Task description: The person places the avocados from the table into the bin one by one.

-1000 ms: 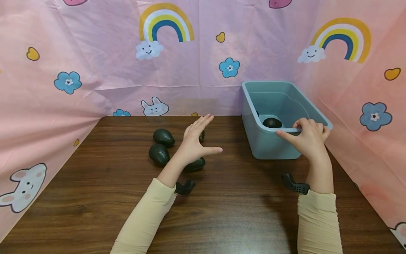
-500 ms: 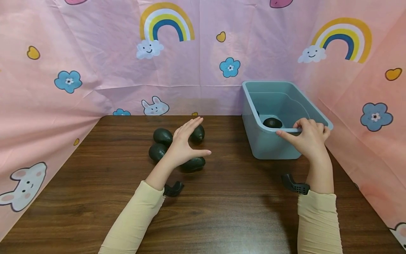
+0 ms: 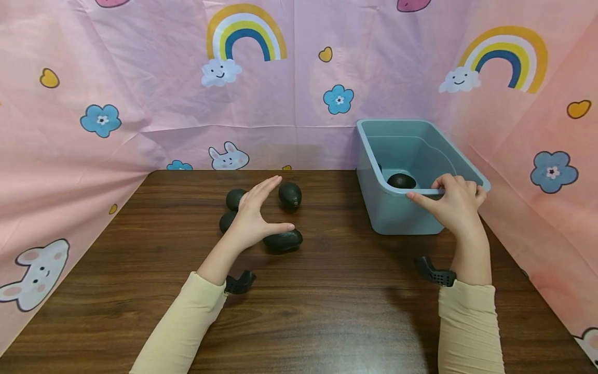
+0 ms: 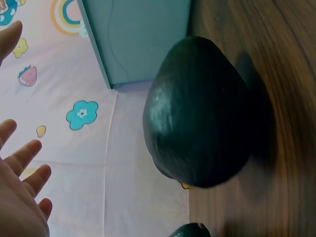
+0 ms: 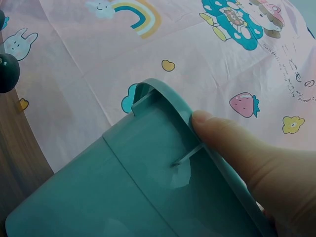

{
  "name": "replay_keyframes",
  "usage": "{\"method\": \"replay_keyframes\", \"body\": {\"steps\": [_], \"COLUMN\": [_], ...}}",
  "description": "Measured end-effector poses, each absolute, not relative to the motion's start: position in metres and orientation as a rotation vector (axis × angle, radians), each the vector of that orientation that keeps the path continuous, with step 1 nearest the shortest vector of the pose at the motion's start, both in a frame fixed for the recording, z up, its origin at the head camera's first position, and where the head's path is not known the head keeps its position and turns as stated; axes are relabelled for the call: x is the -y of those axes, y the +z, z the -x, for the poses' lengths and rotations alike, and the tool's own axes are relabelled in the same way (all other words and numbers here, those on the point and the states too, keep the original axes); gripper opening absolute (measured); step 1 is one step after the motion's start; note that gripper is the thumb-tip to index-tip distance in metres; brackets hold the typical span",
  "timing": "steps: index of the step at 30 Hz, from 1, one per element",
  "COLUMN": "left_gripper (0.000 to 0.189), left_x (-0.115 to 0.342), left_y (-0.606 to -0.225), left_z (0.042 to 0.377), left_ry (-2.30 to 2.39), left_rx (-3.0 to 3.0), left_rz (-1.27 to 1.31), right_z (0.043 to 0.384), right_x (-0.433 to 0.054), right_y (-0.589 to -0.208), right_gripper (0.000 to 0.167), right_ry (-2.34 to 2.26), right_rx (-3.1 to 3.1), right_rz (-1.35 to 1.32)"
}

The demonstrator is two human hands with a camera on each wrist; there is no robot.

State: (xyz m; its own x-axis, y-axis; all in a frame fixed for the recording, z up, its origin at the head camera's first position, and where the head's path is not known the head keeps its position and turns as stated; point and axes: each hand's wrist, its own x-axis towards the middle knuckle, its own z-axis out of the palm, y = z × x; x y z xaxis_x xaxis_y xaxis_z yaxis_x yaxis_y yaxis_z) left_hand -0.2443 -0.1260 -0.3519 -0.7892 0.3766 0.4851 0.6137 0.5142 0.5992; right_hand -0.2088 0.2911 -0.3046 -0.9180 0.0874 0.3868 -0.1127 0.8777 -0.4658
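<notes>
Near glossy avocados (image 3: 290, 196), left hand (image 3: 252, 218) splays freely; right hand (image 3: 455, 205) pinches bin (image 3: 401, 214) (seemingly plastic).

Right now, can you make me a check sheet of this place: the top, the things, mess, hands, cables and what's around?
Surface: brown table, wood-patterned.
Things: four avocados on the table; a blue-green bin at the right, at least one more avocado inside.
Clutter: nothing seen.
Hands: left hand by the table's avocados, holding nothing; right hand gripping the bin's near rim; black bands on both wrists.
Cables: nothing seen.
Surroundings: pink patterned cloth behind and on both sides.
</notes>
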Motion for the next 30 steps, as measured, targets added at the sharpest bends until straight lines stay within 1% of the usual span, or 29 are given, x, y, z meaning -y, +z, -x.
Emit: {"method": "replay_keyframes", "body": {"steps": [6, 17, 30], "left_gripper": [0.1, 0.099, 0.092], "left_x": [0.137, 0.167, 0.199], "left_y": [-0.353, -0.346, -0.354], "left_z": [0.243, 0.25, 0.262], "left_ry": [-1.143, -1.051, -1.238], "left_rx": [2.507, 2.662, 2.818], "left_rz": [0.799, 0.842, 0.824], "right_z": [0.209, 0.21, 0.209], "right_x": [-0.291, -0.29, -0.29], "right_y": [-0.304, -0.305, -0.305], "right_gripper": [0.061, 0.061, 0.061], "right_ry": [0.687, 0.687, 0.688], "right_rx": [2.641, 2.642, 2.639], "right_rz": [-0.022, -0.019, -0.026]}}
